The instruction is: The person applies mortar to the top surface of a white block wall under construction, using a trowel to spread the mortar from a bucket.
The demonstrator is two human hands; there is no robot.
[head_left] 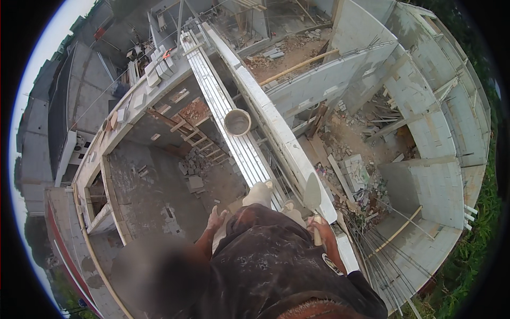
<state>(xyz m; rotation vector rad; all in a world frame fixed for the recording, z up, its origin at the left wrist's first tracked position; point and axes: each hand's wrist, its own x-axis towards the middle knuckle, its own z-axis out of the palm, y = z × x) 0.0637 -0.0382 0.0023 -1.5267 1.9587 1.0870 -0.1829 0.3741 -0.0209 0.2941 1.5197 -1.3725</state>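
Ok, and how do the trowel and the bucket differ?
The trowel has a flat, tapering blade; the bucket is round and hollow. The trowel is held in the right hand, while the bucket stands apart on the narrow planks. Both show grey surfaces.

Pale trowel handle point(317, 239): partly hidden by right grip point(324, 231)
Dusty dark shirt point(260, 260): cut off below
Far-off orange thing point(167, 54): too small

Tall, pale grey block walls point(425, 119) are set at angles to one another, and a brown earthen floor point(297, 63) is littered with grey broken blocks point(274, 53); the right side is bordered by green foliage point(474, 251), and everything is lit by daylight from a whitish sky point(47, 59)
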